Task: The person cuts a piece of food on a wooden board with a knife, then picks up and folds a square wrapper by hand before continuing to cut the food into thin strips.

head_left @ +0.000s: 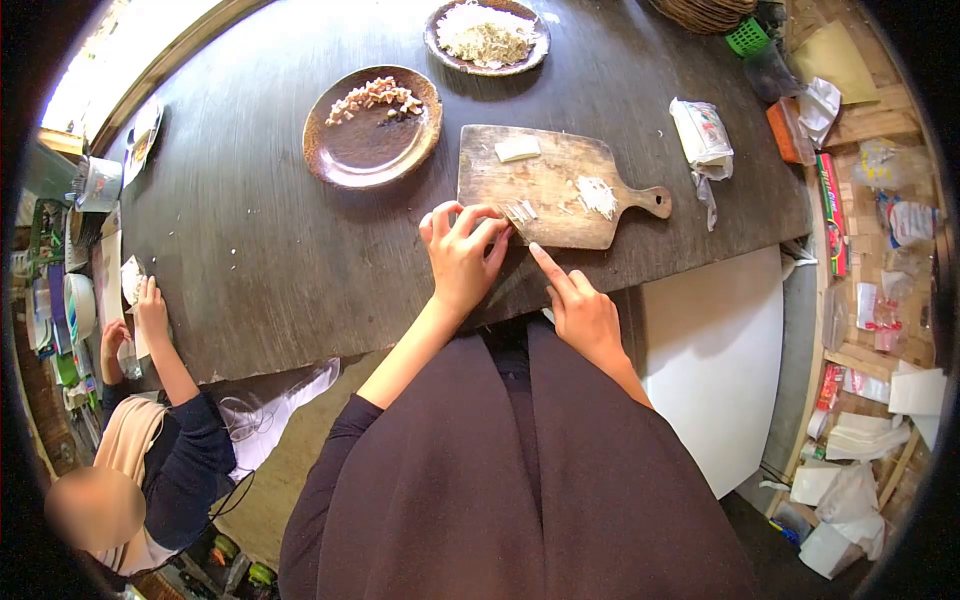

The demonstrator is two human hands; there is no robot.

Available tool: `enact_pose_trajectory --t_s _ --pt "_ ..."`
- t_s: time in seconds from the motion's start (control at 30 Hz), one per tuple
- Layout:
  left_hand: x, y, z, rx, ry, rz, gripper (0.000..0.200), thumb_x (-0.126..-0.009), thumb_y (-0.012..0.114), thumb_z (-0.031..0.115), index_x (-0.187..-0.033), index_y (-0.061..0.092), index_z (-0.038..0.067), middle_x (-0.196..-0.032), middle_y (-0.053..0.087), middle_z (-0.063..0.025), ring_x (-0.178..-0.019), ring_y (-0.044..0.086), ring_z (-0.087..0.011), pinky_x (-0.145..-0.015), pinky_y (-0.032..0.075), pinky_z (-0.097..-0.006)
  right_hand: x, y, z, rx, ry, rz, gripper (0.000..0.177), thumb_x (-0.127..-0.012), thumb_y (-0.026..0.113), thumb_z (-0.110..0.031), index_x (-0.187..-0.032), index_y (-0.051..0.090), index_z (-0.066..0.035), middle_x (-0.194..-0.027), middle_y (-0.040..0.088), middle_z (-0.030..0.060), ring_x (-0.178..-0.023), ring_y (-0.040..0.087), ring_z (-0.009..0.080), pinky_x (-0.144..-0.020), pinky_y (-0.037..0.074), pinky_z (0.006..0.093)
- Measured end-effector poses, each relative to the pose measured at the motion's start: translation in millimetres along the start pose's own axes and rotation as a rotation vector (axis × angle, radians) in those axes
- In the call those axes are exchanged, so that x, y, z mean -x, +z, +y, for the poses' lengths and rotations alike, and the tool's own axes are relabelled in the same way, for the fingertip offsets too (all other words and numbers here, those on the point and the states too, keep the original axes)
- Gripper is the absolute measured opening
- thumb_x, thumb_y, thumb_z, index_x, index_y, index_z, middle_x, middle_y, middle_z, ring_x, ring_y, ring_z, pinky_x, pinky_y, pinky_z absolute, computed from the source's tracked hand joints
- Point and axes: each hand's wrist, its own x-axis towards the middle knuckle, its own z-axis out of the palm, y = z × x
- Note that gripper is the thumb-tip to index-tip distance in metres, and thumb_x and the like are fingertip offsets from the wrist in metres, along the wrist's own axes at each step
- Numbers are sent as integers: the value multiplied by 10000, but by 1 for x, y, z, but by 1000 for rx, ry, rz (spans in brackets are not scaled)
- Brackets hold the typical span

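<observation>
A wooden cutting board (pixel 560 165) with a handle lies near the table's front edge. My left hand (pixel 464 250) is at its lower left corner, fingers curled down beside a few thin pale strips (pixel 521 211); what they hold is hidden. My right hand (pixel 583 312) is just in front of the board, index finger stretched along a knife, only partly visible, whose blade (pixel 515 226) reaches toward my left fingertips. On the board are a pale block (pixel 517 149) and a small heap of white shreds (pixel 597 197).
Behind the board are a brown plate (pixel 370 160) with chopped pieces and a bowl (pixel 487 70) of pale shreds. A white package (pixel 702 135) lies to the right. Another person (pixel 180 450) works at the far left. Shelves with packets line the right side.
</observation>
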Motion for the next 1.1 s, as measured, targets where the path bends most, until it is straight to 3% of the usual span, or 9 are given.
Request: enact_pose_trajectory --t_s 0.17,0.57,0.77,0.83,1.1 --pt "-1 -2 2 -19 -5 -15 137 -788 828 198 -906 760 188 -1055 713 58 -1122 546 -282 -1008 346 -437 -7 4 -1 67 2 9 702 -964 620 -127 -1574 393 -389 -851 589 120 -662 656 382 -618 571 478" --pt "-1 -2 2 -37 -10 -12 128 -798 822 216 -907 762 186 -1052 715 68 -1123 543 -274 -1012 339 -436 3 -2 -3 16 24 -20 694 -974 615 -140 -1574 388 -404 -843 584 113 -686 661 375 -617 563 477" --pt "0 -2 1 -32 -14 -16 129 -796 822 209 -907 762 182 -1061 713 72 -1115 549 -278 -1018 339 -440 4 1 -1 24 -6 9 655 -1007 583 -199 -1580 365 -428 -827 575 132 -612 658 366 -568 574 487" --pt "-1 -2 2 -31 -12 -19 130 -793 824 207 -904 762 182 -1063 713 72 -1111 550 -276 -1015 341 -441 4 3 -3 56 45 -13 698 -972 618 -140 -1572 387 -411 -854 595 110 -678 666 372 -607 567 476" --pt "0 -1 2 -31 -5 -2 132 -788 821 202 -904 762 181 -1054 716 68 -1113 549 -274 -1012 346 -436 -11 0 -10 -16 31 18 659 -986 601 -144 -1570 402 -376 -865 600 141 -709 657 402 -639 550 502"
